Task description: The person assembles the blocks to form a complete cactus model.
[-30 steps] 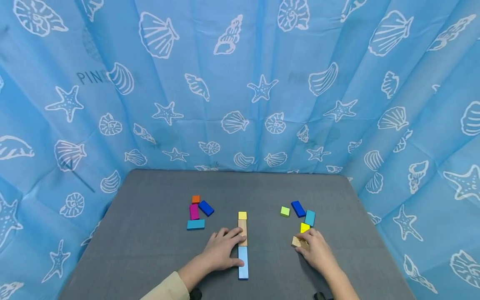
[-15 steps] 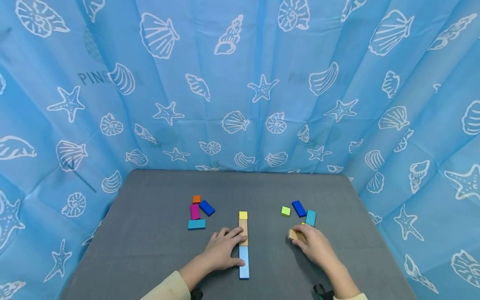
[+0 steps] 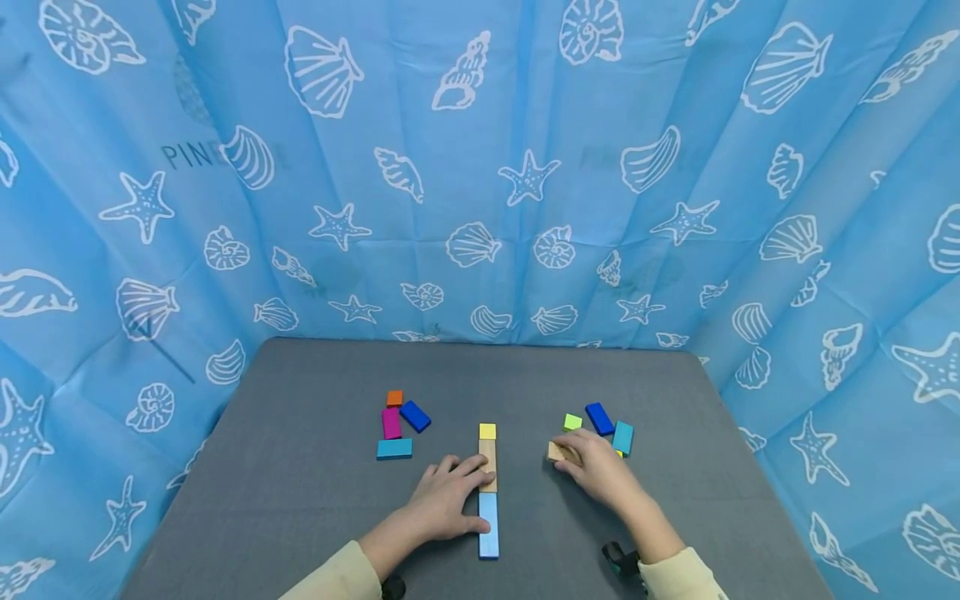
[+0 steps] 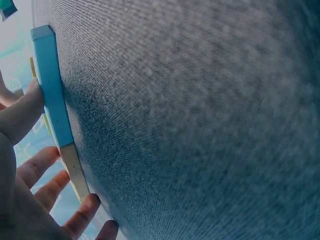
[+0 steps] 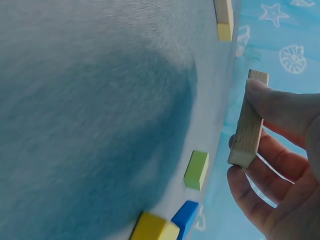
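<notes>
On the grey table (image 3: 300, 517), the left hand (image 3: 448, 500) lies spread and loose-fingered against a straight row, its thumb on the long light-blue rectangular block (image 3: 488, 542) nearest the person and its fingertips along the plain wooden bar (image 3: 487, 454) in the middle; a small pale-yellow block (image 3: 487, 431) ends the row on the far side. The right hand (image 3: 600, 471) pinches a short bare wooden block (image 5: 248, 125) between thumb and fingers, apparently off the table, to the right of the row and well apart from it. Just beyond that hand are a lime-green block (image 3: 572, 422), a dark-blue rectangular block (image 3: 599, 418), a teal rectangular block (image 3: 622, 438) and a bright-yellow block (image 5: 150, 227), which the hand mostly hides in the head view. The step in hand seems to be handling the pinched block with the right hand while the left steadies the row. The next move probably calls for a level grip, a gentle set-down and light left-hand pressure, so that the row is not knocked crooked.
</notes>
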`<state>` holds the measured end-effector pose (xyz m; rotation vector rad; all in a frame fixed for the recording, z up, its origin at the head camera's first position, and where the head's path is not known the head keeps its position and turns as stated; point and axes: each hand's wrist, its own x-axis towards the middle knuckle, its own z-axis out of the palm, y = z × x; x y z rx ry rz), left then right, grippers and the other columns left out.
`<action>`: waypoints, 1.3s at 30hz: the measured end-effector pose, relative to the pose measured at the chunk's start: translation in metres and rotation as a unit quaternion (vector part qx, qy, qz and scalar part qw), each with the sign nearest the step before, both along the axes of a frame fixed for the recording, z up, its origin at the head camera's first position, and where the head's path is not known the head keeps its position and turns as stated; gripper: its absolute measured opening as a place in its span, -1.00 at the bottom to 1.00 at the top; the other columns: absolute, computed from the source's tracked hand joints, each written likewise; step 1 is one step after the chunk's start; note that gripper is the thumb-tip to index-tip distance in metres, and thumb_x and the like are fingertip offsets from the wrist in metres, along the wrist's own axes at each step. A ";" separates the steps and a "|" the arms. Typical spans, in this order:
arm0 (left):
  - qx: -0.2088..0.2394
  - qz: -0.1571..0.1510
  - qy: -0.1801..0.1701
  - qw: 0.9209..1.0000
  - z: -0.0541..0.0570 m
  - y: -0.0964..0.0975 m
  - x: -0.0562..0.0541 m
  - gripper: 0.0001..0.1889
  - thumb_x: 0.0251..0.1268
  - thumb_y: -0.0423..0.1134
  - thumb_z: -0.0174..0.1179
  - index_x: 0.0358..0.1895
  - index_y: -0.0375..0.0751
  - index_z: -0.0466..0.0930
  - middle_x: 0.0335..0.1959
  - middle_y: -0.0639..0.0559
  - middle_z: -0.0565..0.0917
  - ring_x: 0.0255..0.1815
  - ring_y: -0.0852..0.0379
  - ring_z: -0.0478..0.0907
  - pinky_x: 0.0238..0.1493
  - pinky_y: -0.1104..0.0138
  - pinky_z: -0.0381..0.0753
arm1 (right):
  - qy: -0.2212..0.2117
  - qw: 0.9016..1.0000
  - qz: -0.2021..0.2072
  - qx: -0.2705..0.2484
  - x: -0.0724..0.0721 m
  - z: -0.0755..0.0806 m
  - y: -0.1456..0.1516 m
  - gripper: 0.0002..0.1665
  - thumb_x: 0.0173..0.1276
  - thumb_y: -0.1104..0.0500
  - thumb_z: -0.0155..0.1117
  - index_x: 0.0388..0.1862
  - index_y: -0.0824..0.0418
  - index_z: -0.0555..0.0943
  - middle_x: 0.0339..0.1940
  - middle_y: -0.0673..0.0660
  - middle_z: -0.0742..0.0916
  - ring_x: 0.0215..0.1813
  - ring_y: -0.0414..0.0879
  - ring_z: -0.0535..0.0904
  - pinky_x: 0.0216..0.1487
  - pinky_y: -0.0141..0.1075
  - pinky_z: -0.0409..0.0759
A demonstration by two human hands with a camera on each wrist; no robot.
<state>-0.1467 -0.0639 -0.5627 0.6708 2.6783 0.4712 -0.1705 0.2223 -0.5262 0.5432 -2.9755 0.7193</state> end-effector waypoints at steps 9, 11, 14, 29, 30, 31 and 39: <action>-0.008 0.005 -0.003 1.000 0.001 0.002 0.000 -0.21 0.05 0.42 0.33 0.43 0.43 0.39 0.57 0.28 0.23 0.42 -0.08 0.28 0.29 -0.15 0.37 | 0.002 1.000 0.012 -0.009 -0.016 -0.005 -0.019 -0.60 0.22 0.21 0.53 0.05 0.22 0.73 -0.08 0.09 0.77 -0.04 -0.02 0.67 0.00 -0.05 0.63; -0.009 0.006 -0.004 1.000 0.001 0.002 0.000 -0.20 0.05 0.42 0.33 0.43 0.43 0.39 0.57 0.28 0.23 0.42 -0.08 0.28 0.29 -0.14 0.37 | -0.007 1.000 0.011 -0.013 -0.019 -0.007 -0.023 -0.60 0.22 0.21 0.53 0.05 0.22 0.73 -0.07 0.10 0.76 -0.02 0.00 0.68 0.05 -0.03 0.63; -0.010 0.008 -0.005 1.000 0.001 0.003 0.000 -0.20 0.05 0.43 0.33 0.43 0.43 0.38 0.57 0.27 0.23 0.43 -0.08 0.27 0.29 -0.15 0.36 | -0.019 1.000 0.015 -0.016 -0.023 -0.009 -0.030 -0.60 0.23 0.20 0.52 0.06 0.21 0.73 -0.05 0.10 0.76 0.01 0.01 0.67 0.10 -0.02 0.63; -0.007 0.004 0.004 1.000 0.003 0.002 0.001 -0.20 0.06 0.42 0.32 0.44 0.40 0.39 0.57 0.25 0.24 0.42 -0.08 0.28 0.29 -0.15 0.37 | -0.057 0.996 0.063 -0.008 -0.034 -0.018 -0.061 -0.62 0.28 0.20 0.49 0.08 0.21 0.72 -0.02 0.12 0.74 0.00 0.01 0.63 0.15 0.02 0.61; -0.007 0.003 0.005 1.000 0.003 0.001 0.001 -0.20 0.06 0.42 0.32 0.44 0.40 0.39 0.57 0.25 0.24 0.42 -0.08 0.28 0.29 -0.15 0.37 | -0.057 0.996 0.065 -0.007 -0.034 -0.018 -0.062 -0.62 0.28 0.20 0.49 0.07 0.21 0.72 -0.03 0.12 0.74 -0.01 0.00 0.63 0.14 0.01 0.62; -0.007 0.003 0.005 1.000 0.003 0.001 0.001 -0.19 0.06 0.42 0.32 0.44 0.40 0.38 0.57 0.25 0.24 0.42 -0.08 0.28 0.28 -0.15 0.37 | -0.054 0.996 0.070 -0.004 -0.034 -0.019 -0.064 -0.63 0.27 0.20 0.50 0.06 0.22 0.73 -0.04 0.12 0.74 -0.02 -0.01 0.63 0.12 0.01 0.62; -0.007 0.003 0.005 1.000 0.003 0.002 0.001 -0.19 0.06 0.43 0.31 0.45 0.39 0.38 0.58 0.24 0.24 0.42 -0.08 0.28 0.29 -0.15 0.36 | -0.052 0.995 0.079 -0.002 -0.036 -0.025 -0.069 -0.65 0.25 0.23 0.51 0.02 0.25 0.73 -0.05 0.16 0.75 0.02 0.07 0.65 0.11 0.04 0.60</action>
